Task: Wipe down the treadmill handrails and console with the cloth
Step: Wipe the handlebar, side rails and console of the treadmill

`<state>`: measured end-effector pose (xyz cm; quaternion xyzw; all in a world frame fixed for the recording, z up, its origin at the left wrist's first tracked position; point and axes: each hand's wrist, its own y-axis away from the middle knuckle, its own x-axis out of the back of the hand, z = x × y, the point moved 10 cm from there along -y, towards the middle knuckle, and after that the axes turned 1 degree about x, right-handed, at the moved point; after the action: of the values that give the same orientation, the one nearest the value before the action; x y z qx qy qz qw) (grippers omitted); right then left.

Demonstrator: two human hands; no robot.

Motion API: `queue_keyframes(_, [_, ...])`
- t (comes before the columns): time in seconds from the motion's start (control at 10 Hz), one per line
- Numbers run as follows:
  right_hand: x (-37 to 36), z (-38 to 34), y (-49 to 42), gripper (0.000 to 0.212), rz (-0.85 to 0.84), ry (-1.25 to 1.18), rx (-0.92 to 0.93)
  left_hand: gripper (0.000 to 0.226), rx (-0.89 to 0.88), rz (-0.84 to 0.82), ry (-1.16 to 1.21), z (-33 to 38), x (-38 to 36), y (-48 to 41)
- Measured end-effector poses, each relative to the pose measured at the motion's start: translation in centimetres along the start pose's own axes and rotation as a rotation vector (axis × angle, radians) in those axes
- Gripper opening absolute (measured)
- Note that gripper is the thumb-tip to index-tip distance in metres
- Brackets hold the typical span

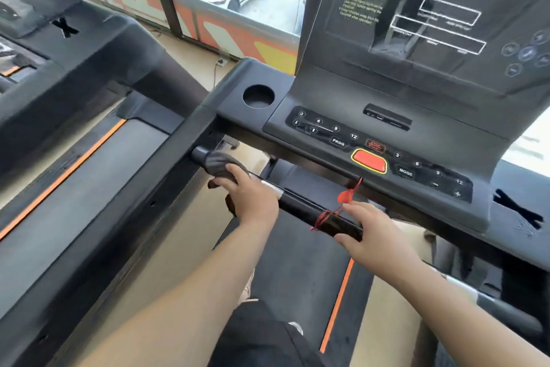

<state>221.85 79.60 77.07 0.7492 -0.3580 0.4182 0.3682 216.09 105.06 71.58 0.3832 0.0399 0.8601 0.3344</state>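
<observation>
L hand (253, 195) grips grey cloth (218, 162) on handrail (300, 207); R hand (372, 232) grasps it too. Console (440, 140) btns: PROG, MODE.

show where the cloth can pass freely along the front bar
Free: the bare bar between the left hand holding the cloth and the red cord. Crowded: where that cord wraps the bar by the right hand.

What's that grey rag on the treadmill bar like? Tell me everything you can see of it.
The cloth is a small, soft-looking grey rag, crumpled rather than folded. It lies draped over the black handlebar near the bar's left end. The left hand grips it against the bar, covering part of it; darker loose corners hang below the bar beside the hand. Nothing else touches it.
</observation>
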Motion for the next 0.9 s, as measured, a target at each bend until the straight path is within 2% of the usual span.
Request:
queue_keyframes(0.1, [-0.3, 2.0, 0.8, 0.07, -0.011, 0.06, -0.078, 0.049, -0.07, 0.032, -0.214, 1.9, -2.3, 3.6])
queue_keyframes(0.2, [-0.2, 3.8, 1.8, 0.069, -0.039, 0.086, -0.153, 0.043, -0.421, -0.109, -0.248, 4.2, -6.7, 11.0])
queue_keyframes(0.3, [0.2, 5.5, 2.7, 0.06, -0.051, 0.06, -0.188, 0.028, -0.64, -0.078, -0.428, 5.6, -5.8, 7.1])
queue_keyframes(0.4, [0.1, 7.1, 3.7, 0.057, -0.069, 0.058, -0.221, 0.027, -0.583, -0.031, -0.577, 5.9, -3.4, 2.0])
queue_keyframes(0.5, [-0.3, 7.9, 4.3, 0.049, -0.076, 0.072, -0.251, 0.028, -0.712, -0.073, -0.514, 6.2, -5.5, 6.5])
queue_keyframes(0.6, [-0.3, 8.0, 4.4, 0.045, -0.061, 0.081, -0.259, 0.037, -0.878, -0.225, -0.464, 5.4, -8.0, 11.2])
queue_keyframes(0.7, [0.0, 8.5, 4.3, 0.042, -0.045, 0.121, -0.25, 0.033, -0.883, -0.215, -0.535, 6.7, -6.7, 6.5])
queue_keyframes(0.8, [0.1, 9.1, 4.4, 0.042, -0.039, 0.14, -0.268, 0.02, -0.763, -0.059, -0.693, 6.6, -4.2, 2.6])
queue_keyframes(0.9, [0.0, 9.1, 4.2, 0.04, -0.027, 0.166, -0.253, 0.019, -0.77, -0.12, -0.492, 6.4, -5.9, 7.9])
